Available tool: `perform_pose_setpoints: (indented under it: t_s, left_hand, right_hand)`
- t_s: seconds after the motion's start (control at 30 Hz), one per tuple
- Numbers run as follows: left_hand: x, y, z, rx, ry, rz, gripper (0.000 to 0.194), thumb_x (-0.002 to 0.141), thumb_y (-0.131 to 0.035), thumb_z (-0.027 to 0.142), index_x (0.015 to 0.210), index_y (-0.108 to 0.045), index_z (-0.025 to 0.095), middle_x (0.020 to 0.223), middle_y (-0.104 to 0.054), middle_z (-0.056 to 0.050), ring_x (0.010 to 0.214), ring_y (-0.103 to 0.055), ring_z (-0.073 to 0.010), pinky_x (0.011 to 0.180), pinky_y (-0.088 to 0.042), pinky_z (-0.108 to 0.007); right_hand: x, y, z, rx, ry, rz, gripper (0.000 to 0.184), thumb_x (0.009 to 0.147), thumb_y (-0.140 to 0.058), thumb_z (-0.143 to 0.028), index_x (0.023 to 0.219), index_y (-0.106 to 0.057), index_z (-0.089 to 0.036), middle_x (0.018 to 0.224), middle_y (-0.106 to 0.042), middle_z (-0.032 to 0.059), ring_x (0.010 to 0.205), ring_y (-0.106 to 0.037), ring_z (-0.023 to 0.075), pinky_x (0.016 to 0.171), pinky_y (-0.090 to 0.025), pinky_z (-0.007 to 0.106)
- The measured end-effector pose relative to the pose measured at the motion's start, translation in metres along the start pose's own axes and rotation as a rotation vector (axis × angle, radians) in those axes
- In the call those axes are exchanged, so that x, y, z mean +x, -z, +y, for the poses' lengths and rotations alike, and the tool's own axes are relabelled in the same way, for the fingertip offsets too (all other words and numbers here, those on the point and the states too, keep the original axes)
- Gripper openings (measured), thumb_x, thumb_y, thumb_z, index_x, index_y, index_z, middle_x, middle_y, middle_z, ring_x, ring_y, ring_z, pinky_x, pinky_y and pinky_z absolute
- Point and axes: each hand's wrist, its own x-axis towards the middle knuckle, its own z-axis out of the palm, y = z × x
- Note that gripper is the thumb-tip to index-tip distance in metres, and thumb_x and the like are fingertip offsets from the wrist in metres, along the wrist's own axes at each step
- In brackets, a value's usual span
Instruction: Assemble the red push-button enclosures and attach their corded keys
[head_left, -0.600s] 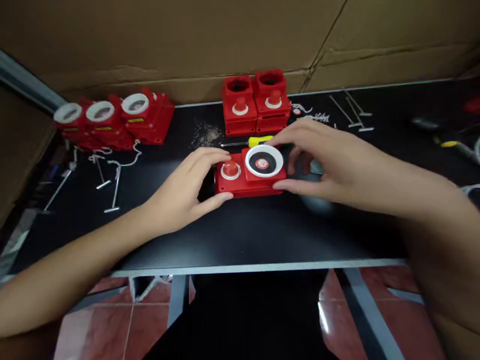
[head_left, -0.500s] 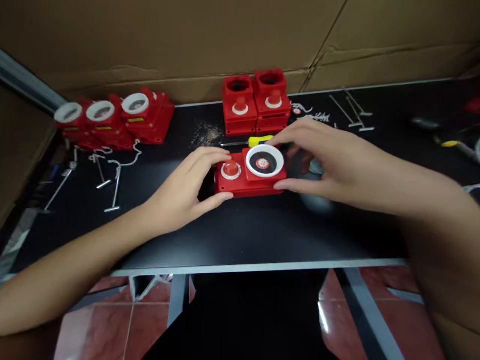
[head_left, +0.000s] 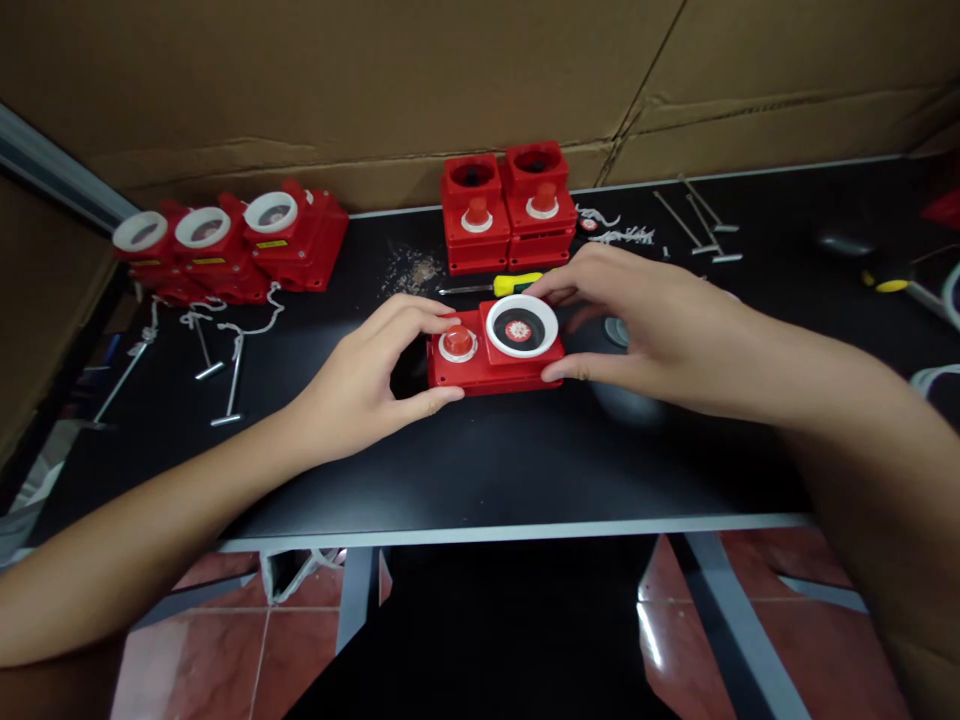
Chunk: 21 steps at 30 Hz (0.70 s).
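A red plastic box point(head_left: 480, 368) with a red push button point(head_left: 458, 341) and a white ring point(head_left: 522, 326) on top lies flat on the black table point(head_left: 480, 470). My left hand point(head_left: 367, 378) grips its left end, thumb on the front edge and fingers curled over by the button. My right hand point(head_left: 652, 325) holds the right end, thumb at the front corner and fingers arched over the back of the ring.
Two red boxes point(head_left: 508, 205) stand at the back centre, and three with white rings point(head_left: 225, 240) lie at the back left. A yellow-handled screwdriver point(head_left: 502, 284) lies behind the held box. Metal T-pins point(head_left: 225, 375) and strings lie left; more pins point(head_left: 697, 225) and tools lie right. A cardboard wall stands behind.
My right hand's fingers have closed in closer over the ring side of the box. The view has shifted slightly; the box stays on the table.
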Motion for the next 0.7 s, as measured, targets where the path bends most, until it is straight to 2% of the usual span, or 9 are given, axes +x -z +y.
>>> perform_pose_setpoints:
  t_s: [0.2,0.37,0.53,0.63,0.7]
  left_hand:
    - [0.001,-0.001,-0.001,-0.043,0.001,0.025,0.041,0.119,-0.09,0.055,0.142,-0.073,0.025,0.161,-0.081,-0.016,0.149,-0.081,-0.0346,0.128,-0.069,-0.052]
    - [0.004,0.0,0.002,-0.034,0.032,-0.022,0.035,0.118,-0.086,0.05,0.136,-0.07,0.024,0.161,-0.08,-0.016,0.149,-0.08,-0.034,0.127,-0.068,-0.049]
    - [0.006,0.007,0.012,0.001,0.078,-0.052,0.03,0.11,-0.083,0.044,0.123,-0.063,0.027,0.149,-0.08,-0.013,0.136,-0.081,-0.0333,0.119,-0.069,-0.049]
    - [0.004,0.01,0.017,0.066,0.062,-0.064,0.031,0.103,-0.081,0.038,0.121,-0.059,0.027,0.137,-0.077,-0.012,0.125,-0.082,-0.0333,0.106,-0.07,-0.047]
    - [0.002,0.011,0.019,0.125,0.053,-0.069,0.033,0.102,-0.08,0.04,0.12,-0.057,0.027,0.132,-0.076,-0.012,0.116,-0.082,-0.0337,0.096,-0.069,-0.046]
  right_hand:
    - [0.003,0.0,0.001,0.051,-0.021,-0.017,0.052,0.096,-0.102,-0.049,0.143,-0.086,-0.033,0.148,-0.084,0.0124,0.128,-0.086,0.0429,0.118,-0.075,0.071]
    - [0.003,-0.003,-0.001,0.039,-0.04,-0.016,0.053,0.097,-0.099,-0.053,0.143,-0.085,-0.032,0.151,-0.082,0.012,0.131,-0.085,0.0417,0.12,-0.074,0.069]
    - [0.005,-0.008,-0.004,0.032,-0.04,-0.031,0.053,0.098,-0.096,-0.055,0.143,-0.083,-0.031,0.147,-0.081,0.0118,0.121,-0.084,0.0376,0.101,-0.077,0.06]
    - [0.005,-0.014,-0.008,0.048,-0.012,-0.036,0.05,0.1,-0.096,-0.051,0.143,-0.082,-0.031,0.145,-0.081,0.011,0.116,-0.081,0.0351,0.094,-0.076,0.056]
    - [0.005,-0.018,-0.011,0.052,-0.004,-0.037,0.048,0.102,-0.094,-0.049,0.144,-0.081,-0.03,0.141,-0.08,0.0109,0.112,-0.079,0.0332,0.092,-0.075,0.055]
